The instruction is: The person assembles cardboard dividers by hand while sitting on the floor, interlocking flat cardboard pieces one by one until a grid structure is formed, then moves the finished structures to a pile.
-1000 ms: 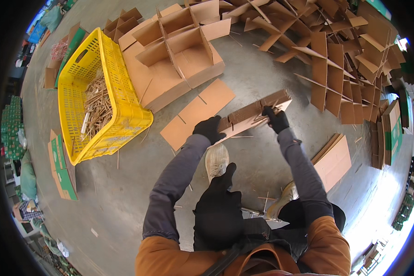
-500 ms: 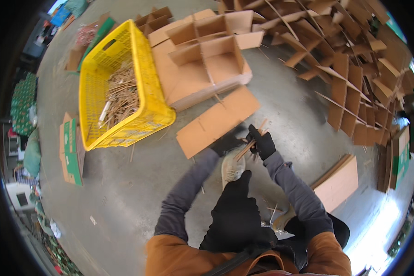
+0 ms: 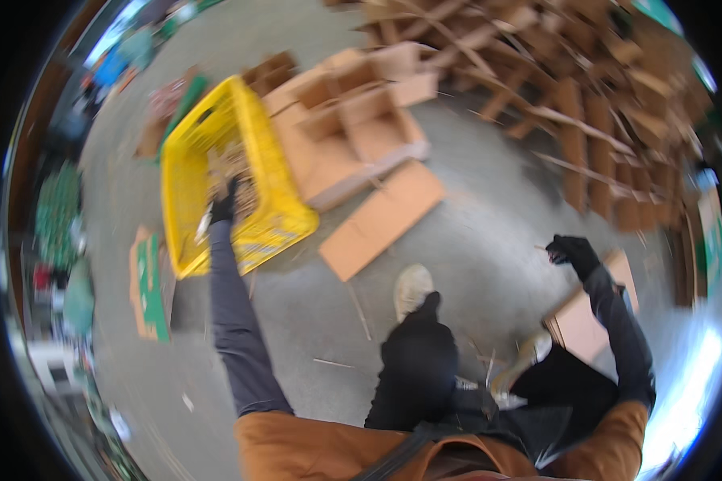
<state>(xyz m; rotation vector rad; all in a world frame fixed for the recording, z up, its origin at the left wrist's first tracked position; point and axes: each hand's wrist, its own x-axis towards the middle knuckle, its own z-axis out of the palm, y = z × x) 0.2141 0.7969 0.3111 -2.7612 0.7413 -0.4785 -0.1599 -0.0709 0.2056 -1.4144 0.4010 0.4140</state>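
My left hand [image 3: 224,204], in a black glove, reaches inside a yellow plastic crate [image 3: 277,164] at the left. It is over a heap of narrow cardboard strips [image 3: 247,196]; blur hides whether its fingers are around any. Out to the right, my right hand [image 3: 575,253], also gloved in black, is raised above the floor with its fingers curled closed. Something small and thin pokes out at its fingertips, too blurred to name. A flat cardboard sheet [image 3: 383,218] lies between the hands, beyond my left shoe [image 3: 413,290].
Beyond the crate's right side, a cardboard divider [image 3: 369,120] rests on stacked sheets. A large pile of cardboard dividers [image 3: 594,144] fills the far right. Flat cardboard [image 3: 590,321] lies beneath my right forearm. A green-marked cardboard piece [image 3: 151,284] lies left of the crate.
My hands were together over my left shoe with several strips between them. The left has swung into the crate, and the right has moved out to the right. The strips are gone from between them.
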